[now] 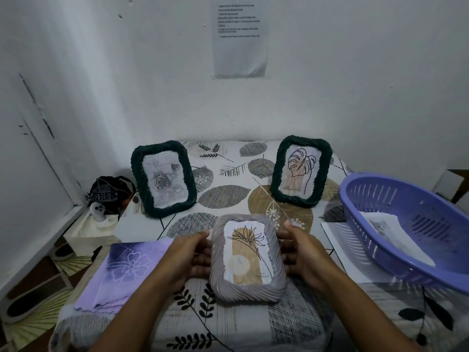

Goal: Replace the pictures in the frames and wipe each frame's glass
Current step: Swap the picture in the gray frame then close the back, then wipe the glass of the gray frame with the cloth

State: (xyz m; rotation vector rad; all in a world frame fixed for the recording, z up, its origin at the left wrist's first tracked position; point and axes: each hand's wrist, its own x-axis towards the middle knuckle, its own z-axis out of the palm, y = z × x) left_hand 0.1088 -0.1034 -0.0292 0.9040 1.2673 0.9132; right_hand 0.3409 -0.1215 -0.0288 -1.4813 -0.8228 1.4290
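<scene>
A grey ribbed picture frame (247, 290) with a line drawing of a flower on a tan ground is held face up over the table's near middle. My left hand (189, 255) grips its left edge and my right hand (302, 252) grips its right edge. Two dark green frames stand upright at the back: the left one (138, 179) shows grey roses, the right one (276, 179) shows a leaf outline. A folded purple cloth (127, 270) with a flower print lies left of my left hand.
A purple plastic basket (380, 250) sits at the right, tilted, with a cat picture (388, 229) inside and white paper (342, 252) under it. The table (228, 194) has a leaf-patterned cover. A dark bag (109, 191) lies in the left corner. A printed sheet (239, 47) hangs on the wall.
</scene>
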